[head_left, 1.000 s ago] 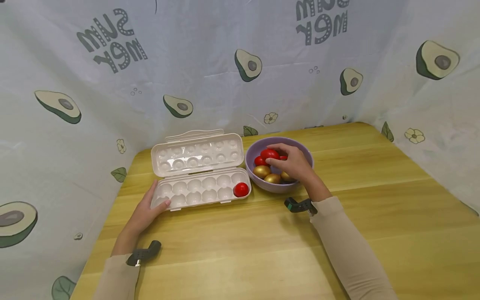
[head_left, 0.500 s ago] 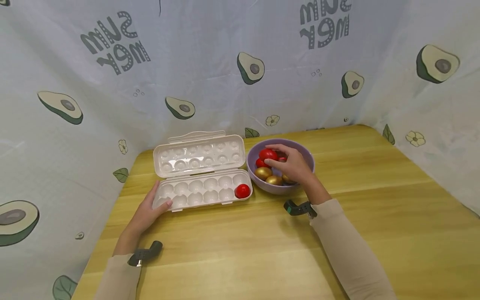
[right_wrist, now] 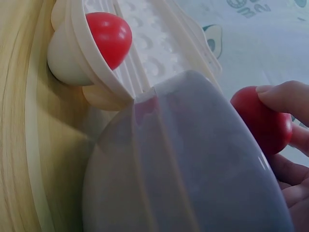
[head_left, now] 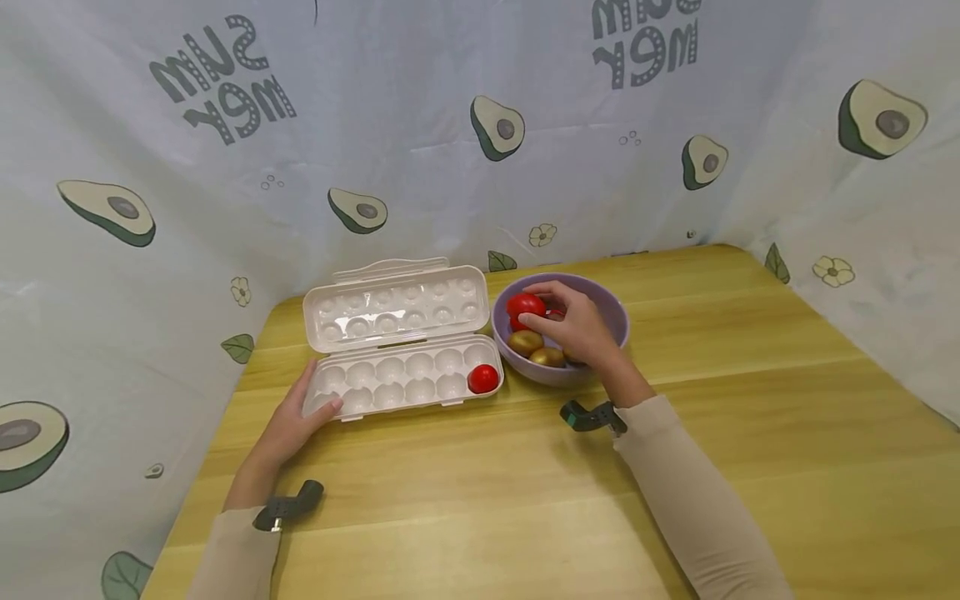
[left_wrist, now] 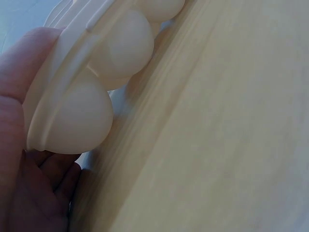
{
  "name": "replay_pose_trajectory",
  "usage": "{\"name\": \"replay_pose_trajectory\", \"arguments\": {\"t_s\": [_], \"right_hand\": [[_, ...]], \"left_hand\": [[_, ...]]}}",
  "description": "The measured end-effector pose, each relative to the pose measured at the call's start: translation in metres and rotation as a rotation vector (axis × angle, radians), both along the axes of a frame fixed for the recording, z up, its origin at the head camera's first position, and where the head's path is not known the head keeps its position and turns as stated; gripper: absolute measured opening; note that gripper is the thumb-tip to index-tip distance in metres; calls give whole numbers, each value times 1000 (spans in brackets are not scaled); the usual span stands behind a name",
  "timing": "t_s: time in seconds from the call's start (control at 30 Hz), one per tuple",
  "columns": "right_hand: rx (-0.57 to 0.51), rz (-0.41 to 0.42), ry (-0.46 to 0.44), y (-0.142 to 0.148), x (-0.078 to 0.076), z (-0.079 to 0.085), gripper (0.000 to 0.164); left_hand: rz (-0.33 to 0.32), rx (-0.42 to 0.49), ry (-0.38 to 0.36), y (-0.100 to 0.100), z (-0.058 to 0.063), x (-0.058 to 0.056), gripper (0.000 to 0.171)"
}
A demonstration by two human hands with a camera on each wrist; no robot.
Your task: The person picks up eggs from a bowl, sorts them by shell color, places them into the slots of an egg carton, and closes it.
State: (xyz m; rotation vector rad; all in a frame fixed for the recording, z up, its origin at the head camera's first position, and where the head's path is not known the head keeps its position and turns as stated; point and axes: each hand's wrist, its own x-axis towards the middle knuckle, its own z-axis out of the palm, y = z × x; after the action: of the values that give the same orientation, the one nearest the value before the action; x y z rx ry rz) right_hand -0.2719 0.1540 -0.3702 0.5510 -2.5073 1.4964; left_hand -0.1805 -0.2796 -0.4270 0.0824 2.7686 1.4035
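Observation:
A red egg (head_left: 525, 306) is pinched between the thumb and fingers of my right hand (head_left: 576, 327), inside the mouth of a purple bowl (head_left: 551, 377). In the right wrist view this held egg (right_wrist: 260, 118) shows beyond the bowl's wall. Gold eggs (head_left: 526, 342) and more red lie in the bowl, partly hidden by the hand. Left of the bowl stands an open cream egg carton (head_left: 389, 394), one red egg (head_left: 483, 379) in its front right cup. My left hand (head_left: 288, 423) grips the carton's left end, thumb on the rim, fingers curled beneath, as the left wrist view shows.
The carton's raised lid (head_left: 396, 311) leans back near the avocado-print curtain (head_left: 420, 150), which encloses the far edge and sides. Wood-grain table (head_left: 450, 508) stretches in front of carton and bowl. A dark wrist camera (head_left: 592, 417) sits on each wrist.
My right hand has shifted a little left with the red egg, toward the bowl's carton-side rim. My left hand and the carton have stayed in place.

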Motion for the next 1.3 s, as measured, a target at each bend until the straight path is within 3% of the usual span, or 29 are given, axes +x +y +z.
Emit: {"name": "replay_pose_trajectory", "arguments": {"t_s": [0.13,0.23,0.33,0.6,0.7,0.8,1.03,1.3], "right_hand": [[-3,19,-4,-3,1,0,46],[-22,38,-10,-5,1,-1,46],[-37,50,-15,-8,2,0,45],[-24,84,-20,-21,31,29,43],[-26,97,-20,-23,32,33,43],[-38,113,-18,-23,29,30,44],[-57,114,-22,-19,6,3,44],[-55,134,-10,-22,7,0,44]], "left_hand": [[0,-4,4,-1,-2,-1,91],[1,2,6,-6,-10,-6,91],[1,20,0,-3,-4,-5,91],[-1,-3,13,-8,-14,-10,91],[1,-4,13,-9,-15,-10,92],[5,-14,7,-9,-14,-9,92],[-2,-4,8,-9,-14,-10,92],[-9,0,6,-10,-16,-10,92]]}}
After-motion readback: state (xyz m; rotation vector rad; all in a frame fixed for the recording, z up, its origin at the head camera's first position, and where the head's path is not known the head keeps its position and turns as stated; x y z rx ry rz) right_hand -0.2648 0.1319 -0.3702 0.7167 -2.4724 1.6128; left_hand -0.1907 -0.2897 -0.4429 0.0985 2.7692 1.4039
